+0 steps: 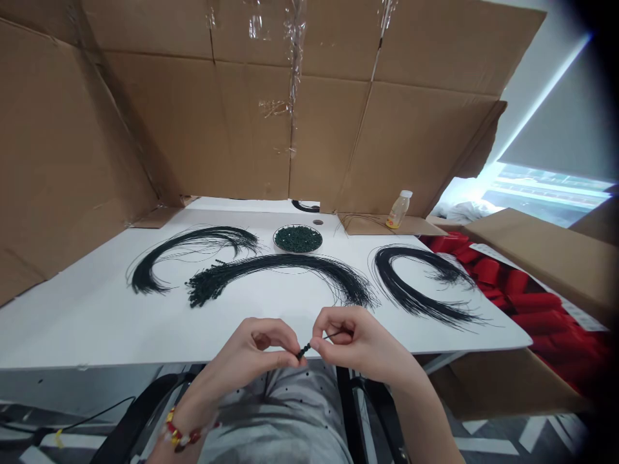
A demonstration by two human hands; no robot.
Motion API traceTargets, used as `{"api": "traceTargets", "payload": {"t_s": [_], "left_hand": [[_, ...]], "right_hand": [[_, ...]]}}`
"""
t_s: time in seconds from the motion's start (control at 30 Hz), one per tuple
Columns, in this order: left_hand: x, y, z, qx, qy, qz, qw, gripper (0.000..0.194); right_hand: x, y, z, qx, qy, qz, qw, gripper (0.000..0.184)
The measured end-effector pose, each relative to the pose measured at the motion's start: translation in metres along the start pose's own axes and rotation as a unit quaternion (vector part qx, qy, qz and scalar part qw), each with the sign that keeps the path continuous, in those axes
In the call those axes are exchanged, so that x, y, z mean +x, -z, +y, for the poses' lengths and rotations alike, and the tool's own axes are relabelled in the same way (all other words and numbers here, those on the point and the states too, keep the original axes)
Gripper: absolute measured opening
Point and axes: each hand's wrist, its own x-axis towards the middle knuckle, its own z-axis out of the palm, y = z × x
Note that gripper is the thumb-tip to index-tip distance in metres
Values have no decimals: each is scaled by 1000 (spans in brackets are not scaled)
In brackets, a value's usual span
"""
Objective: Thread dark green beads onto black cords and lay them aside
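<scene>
While the L hand pinches the lower end of a short bead strand btwn thumb & fingertips, the R hand grasps its upper end, w/ a thin black wire showing at the R fingers. Both grips are closed; strand's approx. centre, by the near edge of the desk, above the person's lap. Beyond it lies the middle bundle, its L end thick w/ beads; other bundles, i.e. the L bundle & R bundle, curve either side. Round bowl behind holds dk green beads.
</scene>
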Motion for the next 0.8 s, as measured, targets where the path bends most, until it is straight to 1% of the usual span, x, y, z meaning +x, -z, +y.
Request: {"api": "traceTargets", "payload": {"t_s": [0.07, 0.13, 0.2, 0.23, 0.27, 0.33, 0.37, 0.4, 0.43, 0.5, 0.53, 0.57, 0.6, 0.67, 0.73, 0.8], "left_hand": [[1, -1, -2, 23, -10, 2, 1000, 7], [3, -1, -3, 72, -18, -3, 997, 3], [3, 8, -4, 166, -23, 9, 986, 4], [2, 17, -3, 221, -26, 29, 975, 6], [0, 29, -2, 271, -27, 57, 961, 10], [-4, 64, 2, 342, -30, 135, 930, 16], [-5, 85, 6, 364, -30, 177, 914, 19], [-6, 107, 10, 387, -26, 219, 895, 21], [-6, 129, 15, 412, -13, 249, 876, 20], [1, 167, 22, 459, 21, 283, 842, 16], [7, 181, 24, 480, 36, 287, 828, 15], [14, 192, 25, 500, 49, 284, 817, 15], [22, 199, 24, 517, 60, 276, 808, 15], [39, 204, 18, 545, 75, 254, 796, 21], [52, 201, 9, 565, 83, 238, 785, 27], [60, 195, 0, 579, 86, 235, 776, 29]], "right_hand": [[0, 0, 0, -15, -3, -3, 1000, 15], [2, -1, 1, -48, -7, -7, 999, 14], [5, -3, 3, -98, -9, -20, 995, 12], [6, -3, 4, -125, -11, -31, 992, 12], [6, -2, 5, -150, -14, -43, 988, 14], [4, 4, 7, -187, -13, -51, 981, 24], [2, 10, 9, -200, -8, -44, 979, 29], [-1, 18, 13, -210, 1, -23, 978, 33], [-4, 26, 17, -216, 2, 2, 976, 38], [-4, 46, 29, -234, 0, 49, 971, 44], [-1, 56, 36, -259, -10, 76, 963, 47], [6, 65, 43, -301, -30, 107, 947, 49], [16, 73, 50, -357, -67, 153, 919, 50], [45, 85, 60, -394, -103, 197, 892, 46], [77, 92, 67, -424, -120, 225, 869, 35], [106, 92, 70, -458, -135, 232, 847, 25]]}}
